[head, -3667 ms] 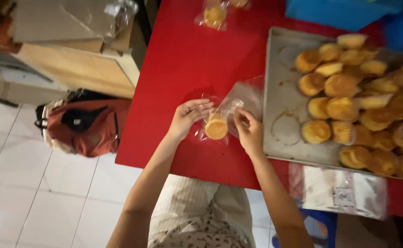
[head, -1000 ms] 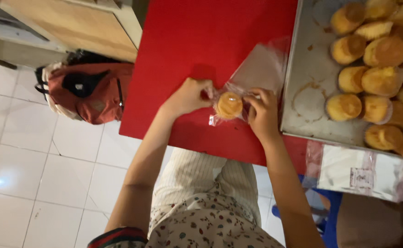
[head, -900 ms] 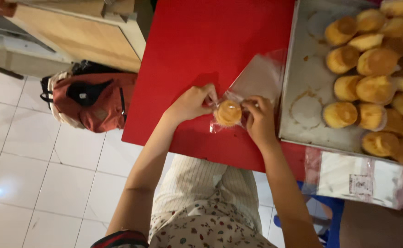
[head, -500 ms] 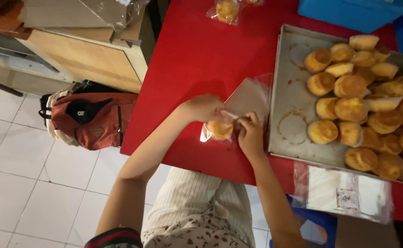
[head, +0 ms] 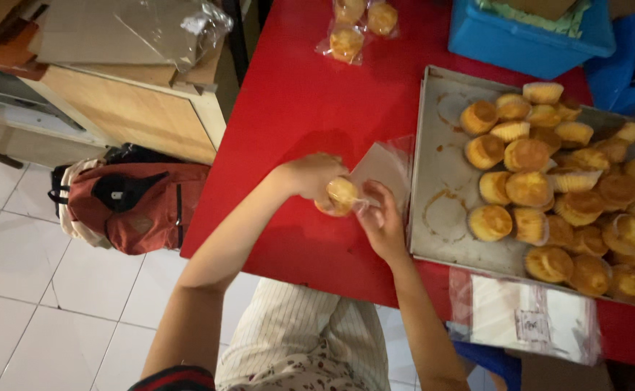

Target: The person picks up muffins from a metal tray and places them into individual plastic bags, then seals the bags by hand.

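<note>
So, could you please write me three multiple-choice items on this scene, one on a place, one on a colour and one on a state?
1. Where is the backpack?
A. On the table
B. On the floor left of the table
C. In the tray

2. What colour is the table?
A. Red
B. Green
C. White

3. How is the cake between the hands?
A. Bare on the tray
B. Lying untouched on the table
C. In a clear bag, held by both hands

Answers:
1 B, since the backpack lies on the tiles beside the table edge.
2 A, since the bare tabletop is red.
3 C, since the left hand and right hand grip the bag around the cake, apart from the tray.
</note>
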